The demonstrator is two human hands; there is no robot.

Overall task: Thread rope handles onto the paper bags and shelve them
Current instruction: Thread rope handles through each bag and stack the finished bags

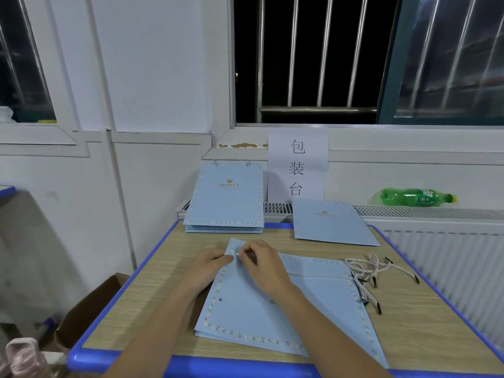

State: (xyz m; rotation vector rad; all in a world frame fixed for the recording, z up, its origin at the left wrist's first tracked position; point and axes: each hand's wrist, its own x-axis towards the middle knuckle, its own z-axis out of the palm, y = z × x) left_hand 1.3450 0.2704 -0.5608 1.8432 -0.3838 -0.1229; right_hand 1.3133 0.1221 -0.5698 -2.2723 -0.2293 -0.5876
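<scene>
A flat light-blue paper bag lies on the wooden table in front of me, its top edge turned to the left. My left hand presses on that edge near a punched hole. My right hand pinches the tip of a white twisted rope at the hole; the rope trails right across the bag. A second hole shows lower on the same edge. Several loose rope handles with black tips lie tangled at the bag's right.
A stack of blue bags with rope ends leans against the wall at the back. Another flat bag lies back right. A green bottle rests on the radiator. A cardboard box stands left of the table.
</scene>
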